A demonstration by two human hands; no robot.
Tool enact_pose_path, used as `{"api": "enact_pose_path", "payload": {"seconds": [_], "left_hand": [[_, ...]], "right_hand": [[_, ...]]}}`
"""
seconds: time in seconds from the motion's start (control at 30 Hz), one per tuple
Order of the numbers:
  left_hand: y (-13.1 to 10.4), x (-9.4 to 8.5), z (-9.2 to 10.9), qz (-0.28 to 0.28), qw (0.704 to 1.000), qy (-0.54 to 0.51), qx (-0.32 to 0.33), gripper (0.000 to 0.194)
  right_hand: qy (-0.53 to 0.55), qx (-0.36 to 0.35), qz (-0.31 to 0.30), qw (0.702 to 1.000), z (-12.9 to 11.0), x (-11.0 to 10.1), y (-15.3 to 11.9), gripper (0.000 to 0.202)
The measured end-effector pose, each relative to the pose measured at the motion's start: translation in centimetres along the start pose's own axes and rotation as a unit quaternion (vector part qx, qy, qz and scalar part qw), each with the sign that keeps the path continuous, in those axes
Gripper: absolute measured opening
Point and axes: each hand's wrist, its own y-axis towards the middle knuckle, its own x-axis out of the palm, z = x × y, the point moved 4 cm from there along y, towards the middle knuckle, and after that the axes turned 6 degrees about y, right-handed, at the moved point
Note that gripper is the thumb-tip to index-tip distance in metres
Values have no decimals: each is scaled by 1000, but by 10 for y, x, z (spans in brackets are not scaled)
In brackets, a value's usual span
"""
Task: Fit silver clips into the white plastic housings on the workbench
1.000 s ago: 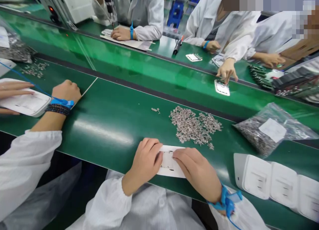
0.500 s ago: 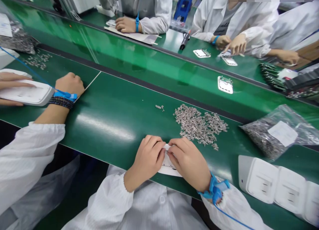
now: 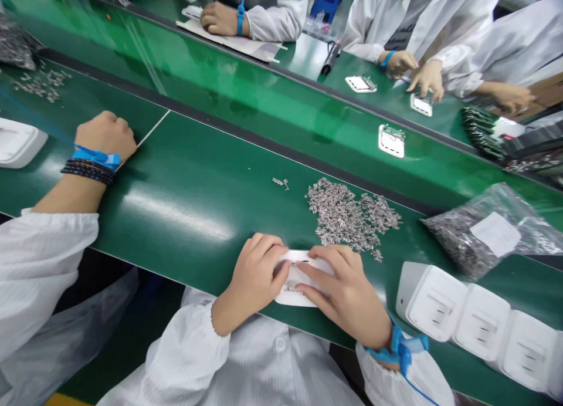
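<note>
A white plastic casing (image 3: 295, 298) lies on the green bench at the front edge, between my hands. My left hand (image 3: 254, 274) grips its left side, with thumb and index finger bent together over the upper part. My right hand (image 3: 343, 286) holds the right side, its fingers somewhat spread across the casing. A small dark slot or part shows near the right fingertips; whether a tiny piece is pinched there is hidden. Just beyond my right hand is a pile of small silvery metal pieces (image 3: 345, 209), and a few loose metal pieces (image 3: 280, 183) sit left of it.
White plug housings with two-pin slots (image 3: 481, 324) stand in a row at right. Behind them lies a clear bag of metal parts (image 3: 472, 236). At left rests a co-worker's fist (image 3: 108, 136). Across the green divider (image 3: 246, 89), other people handle small white parts.
My right hand's fingers have spread and shifted right, so more of the casing shows. The view has moved slightly. At far left, a co-worker's hands on a white housing have left the view.
</note>
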Motion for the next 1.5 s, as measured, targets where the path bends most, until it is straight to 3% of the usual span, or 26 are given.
{"api": "enact_pose_path", "payload": {"seconds": [0.67, 1.03, 1.2, 1.3, 1.5], "left_hand": [[3, 1, 7, -10, 999, 50, 15, 3], [2, -2, 15, 29, 991, 120, 53, 4], [1, 0, 11, 26, 994, 96, 51, 9], [0, 1, 10, 24, 995, 90, 49, 8], [-1, -1, 12, 20, 993, 107, 44, 4]], "right_hand": [[15, -4, 32, 999, 6, 6, -9, 20], [58, -10, 98, 993, 6, 10, -15, 18], [47, 23, 90, 995, 1, 10, -10, 12], [-3, 54, 61, 997, 2, 12, -1, 19], [-67, 43, 20, 997, 2, 16, 10, 19]]}}
